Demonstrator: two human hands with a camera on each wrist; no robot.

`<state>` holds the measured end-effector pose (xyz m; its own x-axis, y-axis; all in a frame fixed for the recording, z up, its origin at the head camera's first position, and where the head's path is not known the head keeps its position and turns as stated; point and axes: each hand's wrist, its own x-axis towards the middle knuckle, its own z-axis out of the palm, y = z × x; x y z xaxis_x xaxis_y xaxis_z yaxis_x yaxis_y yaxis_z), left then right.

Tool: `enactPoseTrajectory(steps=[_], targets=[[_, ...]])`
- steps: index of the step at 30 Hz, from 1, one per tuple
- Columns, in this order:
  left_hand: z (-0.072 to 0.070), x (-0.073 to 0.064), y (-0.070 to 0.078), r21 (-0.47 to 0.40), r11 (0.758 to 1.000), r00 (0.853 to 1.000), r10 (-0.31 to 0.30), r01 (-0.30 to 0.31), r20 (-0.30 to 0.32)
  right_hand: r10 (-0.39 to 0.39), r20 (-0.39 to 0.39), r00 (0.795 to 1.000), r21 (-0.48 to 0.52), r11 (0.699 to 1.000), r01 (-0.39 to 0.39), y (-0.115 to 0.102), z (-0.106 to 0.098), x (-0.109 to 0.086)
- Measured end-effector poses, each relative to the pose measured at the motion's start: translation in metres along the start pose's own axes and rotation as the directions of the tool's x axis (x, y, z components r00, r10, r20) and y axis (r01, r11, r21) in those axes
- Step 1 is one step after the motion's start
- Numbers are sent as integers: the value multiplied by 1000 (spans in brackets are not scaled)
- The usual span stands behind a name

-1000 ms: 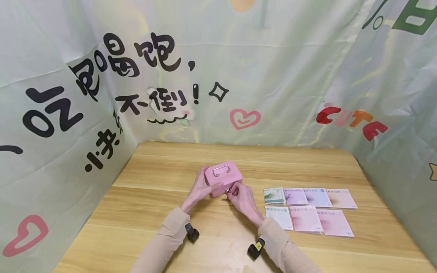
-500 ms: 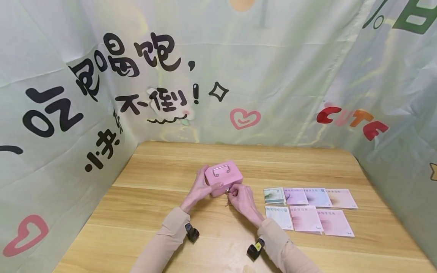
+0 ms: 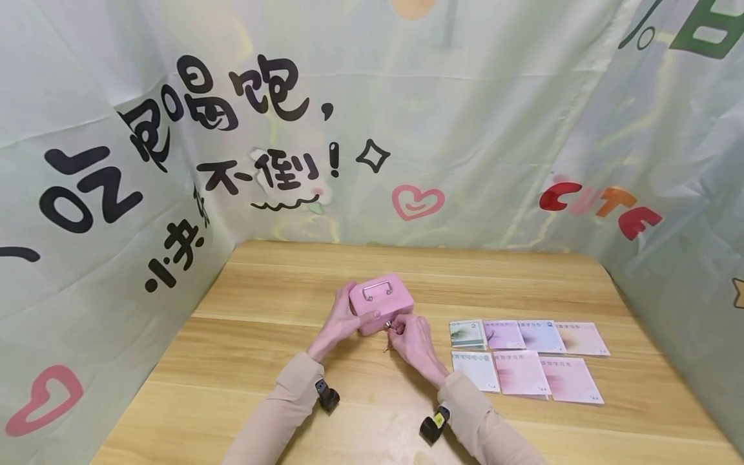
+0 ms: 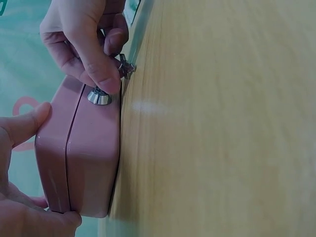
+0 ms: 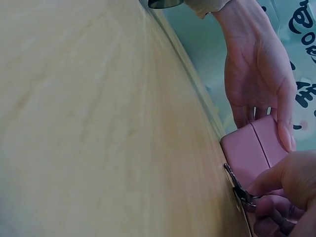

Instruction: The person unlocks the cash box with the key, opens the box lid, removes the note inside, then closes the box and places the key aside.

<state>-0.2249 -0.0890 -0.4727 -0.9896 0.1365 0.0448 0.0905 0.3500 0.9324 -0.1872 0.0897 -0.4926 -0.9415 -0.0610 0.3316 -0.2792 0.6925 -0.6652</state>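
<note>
A pink cash box point(image 3: 395, 298) with a wire handle on its lid stands on the table, its lid down. My left hand point(image 3: 340, 324) grips it at the left end, thumb over the front edge. At the front, the fingers of my right hand point(image 3: 416, 339) pinch a key at the silver lock point(image 4: 99, 97). Those fingers hide most of the pinched key. From them hangs a small metal piece point(image 4: 127, 67), which looks like a second key on a ring point(image 5: 254, 201).
Several play banknotes point(image 3: 520, 372) lie in two rows to the right of the box on the wooden table point(image 3: 279, 284). Printed fabric point(image 3: 476, 142) hangs around the table's back and sides.
The metal piece hanging below my right fingers has swung down from lying sideways, and the fingers have shifted slightly at the lock. Box and left hand stay in place.
</note>
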Motion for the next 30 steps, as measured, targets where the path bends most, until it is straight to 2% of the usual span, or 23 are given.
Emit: enactPoseTrajectory(steps=[12, 22, 30], targets=[[0, -1, 1, -10, 1000, 1000, -11, 11, -5, 16, -16, 1000, 22, 1000, -16, 2, 0, 2], [1, -1, 1, 19, 1000, 1000, -11, 11, -8, -58, -32, 998, -23, 998, 57, -1, -1, 1], [1, -1, 2, 10, 1000, 1000, -12, 12, -13, -62, -33, 998, -37, 997, 61, -4, 0, 0]])
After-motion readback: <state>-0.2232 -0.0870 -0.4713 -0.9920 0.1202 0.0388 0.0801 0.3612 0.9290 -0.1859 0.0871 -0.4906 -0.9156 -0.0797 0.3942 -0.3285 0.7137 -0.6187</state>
